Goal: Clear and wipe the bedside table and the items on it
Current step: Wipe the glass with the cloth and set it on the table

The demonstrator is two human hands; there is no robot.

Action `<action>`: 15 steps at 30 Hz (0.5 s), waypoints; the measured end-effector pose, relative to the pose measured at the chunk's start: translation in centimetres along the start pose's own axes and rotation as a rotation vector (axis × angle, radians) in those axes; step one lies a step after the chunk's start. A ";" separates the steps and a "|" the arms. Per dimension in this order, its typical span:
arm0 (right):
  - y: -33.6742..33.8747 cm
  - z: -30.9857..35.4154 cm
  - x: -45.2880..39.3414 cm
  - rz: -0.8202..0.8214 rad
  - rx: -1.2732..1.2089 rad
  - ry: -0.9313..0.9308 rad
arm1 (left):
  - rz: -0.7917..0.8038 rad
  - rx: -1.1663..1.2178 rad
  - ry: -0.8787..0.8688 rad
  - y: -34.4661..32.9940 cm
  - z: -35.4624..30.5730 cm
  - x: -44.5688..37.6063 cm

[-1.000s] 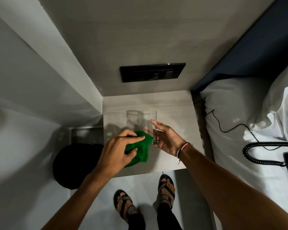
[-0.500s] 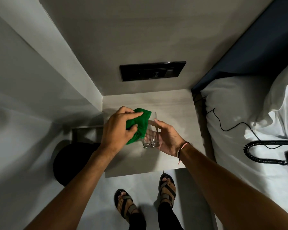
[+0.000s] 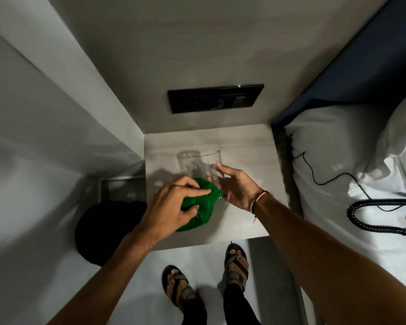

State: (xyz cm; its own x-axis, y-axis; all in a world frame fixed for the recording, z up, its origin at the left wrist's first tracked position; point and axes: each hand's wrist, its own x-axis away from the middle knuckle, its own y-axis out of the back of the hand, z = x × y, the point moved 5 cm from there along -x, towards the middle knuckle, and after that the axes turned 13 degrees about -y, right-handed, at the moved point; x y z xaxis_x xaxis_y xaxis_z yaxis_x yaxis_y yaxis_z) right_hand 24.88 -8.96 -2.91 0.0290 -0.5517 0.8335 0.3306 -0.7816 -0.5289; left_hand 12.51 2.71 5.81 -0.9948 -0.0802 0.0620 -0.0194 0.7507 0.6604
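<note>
between both hands, glass point(image 3: 209, 170), green cloth point(image 3: 201, 205) at its base

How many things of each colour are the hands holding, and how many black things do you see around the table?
Clear: 1, the glass, held by the right hand.
Green: 1, the cloth, gripped by the left hand.
Black: 3, the wall panel, the round bin and the coiled phone cord.
Total: 5.
</note>
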 end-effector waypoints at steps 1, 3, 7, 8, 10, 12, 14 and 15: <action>0.1 0.1 -0.1 -0.017 0.006 -0.003 | 0.003 0.014 -0.004 0.0 0.1 0.1; 0.3 0.2 -0.3 -0.029 0.010 0.002 | -0.027 0.075 0.008 0.5 0.7 0.0; 0.3 0.3 -0.6 0.026 -0.050 0.008 | -0.193 0.122 0.040 2.5 2.1 -0.9; 0.2 0.2 -0.6 0.034 -0.058 0.007 | -0.241 0.091 0.041 3.1 2.2 -1.3; -0.3 0.1 -0.5 0.039 -0.026 0.006 | -0.312 0.045 0.053 3.8 2.3 -2.2; -1.0 0.0 -0.4 0.051 0.028 -0.007 | -0.342 0.013 0.070 4.0 2.0 -2.9; -1.5 -0.1 -0.5 0.062 0.017 -0.026 | -0.336 -0.022 0.080 3.9 1.6 -3.5; -1.6 -0.1 -0.5 0.072 -0.005 -0.029 | -0.327 -0.042 0.081 3.8 1.5 -3.6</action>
State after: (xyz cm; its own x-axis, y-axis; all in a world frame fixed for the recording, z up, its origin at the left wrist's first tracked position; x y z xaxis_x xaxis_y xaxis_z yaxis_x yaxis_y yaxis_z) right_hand 24.27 -7.43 -2.48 0.0800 -0.5978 0.7976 0.3224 -0.7417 -0.5882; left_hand 15.90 6.85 7.02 -0.9255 -0.3653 -0.0997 -0.3300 0.6493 0.6852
